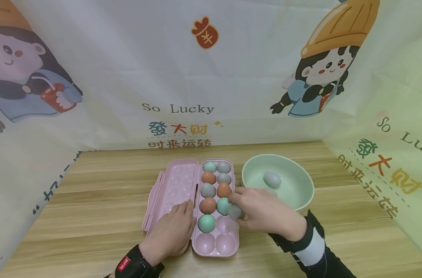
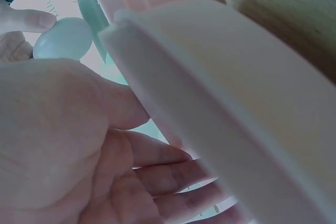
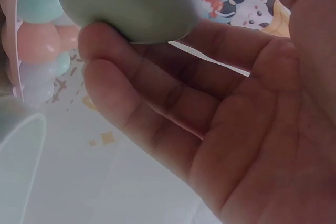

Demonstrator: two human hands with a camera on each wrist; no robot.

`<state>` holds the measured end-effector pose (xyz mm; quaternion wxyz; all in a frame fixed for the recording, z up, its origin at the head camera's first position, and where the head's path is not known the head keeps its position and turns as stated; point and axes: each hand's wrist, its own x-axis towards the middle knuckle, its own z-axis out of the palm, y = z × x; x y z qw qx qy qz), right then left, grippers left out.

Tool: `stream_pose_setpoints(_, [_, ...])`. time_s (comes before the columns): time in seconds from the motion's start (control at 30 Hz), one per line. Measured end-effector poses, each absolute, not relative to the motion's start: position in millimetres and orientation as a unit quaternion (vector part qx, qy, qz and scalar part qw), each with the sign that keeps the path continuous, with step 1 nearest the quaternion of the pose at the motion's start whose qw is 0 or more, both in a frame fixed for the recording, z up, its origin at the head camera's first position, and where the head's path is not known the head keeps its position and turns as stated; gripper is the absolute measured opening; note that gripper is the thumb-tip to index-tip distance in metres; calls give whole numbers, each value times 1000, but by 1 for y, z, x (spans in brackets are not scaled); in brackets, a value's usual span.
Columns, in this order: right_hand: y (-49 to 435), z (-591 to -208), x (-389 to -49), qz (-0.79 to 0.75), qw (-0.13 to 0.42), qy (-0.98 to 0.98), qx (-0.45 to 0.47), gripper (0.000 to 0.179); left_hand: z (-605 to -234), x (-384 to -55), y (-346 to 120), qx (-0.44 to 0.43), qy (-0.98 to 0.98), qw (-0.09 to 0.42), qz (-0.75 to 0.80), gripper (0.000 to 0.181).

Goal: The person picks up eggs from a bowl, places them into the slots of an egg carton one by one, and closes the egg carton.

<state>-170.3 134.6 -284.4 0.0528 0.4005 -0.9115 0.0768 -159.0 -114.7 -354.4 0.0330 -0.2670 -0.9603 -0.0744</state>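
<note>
A pink egg box lies unfolded, its lid (image 1: 180,179) on the left and its cupped tray (image 1: 215,251) on the right. Brown, grey and green eggs fill the far and middle cups; several near cups are bare. My left hand (image 1: 172,233) rests on the lid close to the hinge, fingers extended, with the box edge by its thumb in the left wrist view. With thumb and fingers, my right hand (image 1: 271,211) holds a grey-green egg (image 3: 131,3) just over the tray's right edge, beside a green egg (image 1: 223,206).
Right of the box stands a pale green bowl (image 1: 301,191) with a grey egg (image 1: 272,179) in it; the right hand covers part of its near side. Printed cloth (image 1: 245,88) hangs behind and along both sides of the wooden tabletop (image 1: 92,200).
</note>
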Motion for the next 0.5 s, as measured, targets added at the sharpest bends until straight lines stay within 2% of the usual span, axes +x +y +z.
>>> stream_pose_setpoints(0.27, [124, -295, -173, 78, 23, -906, 414, 27, -355, -158, -115, -263, -961, 28, -79, 50])
stream_pose_setpoints(0.5, [118, -303, -174, 65, 27, -903, 425, 26, -355, -158, -115, -267, -960, 34, -73, 50])
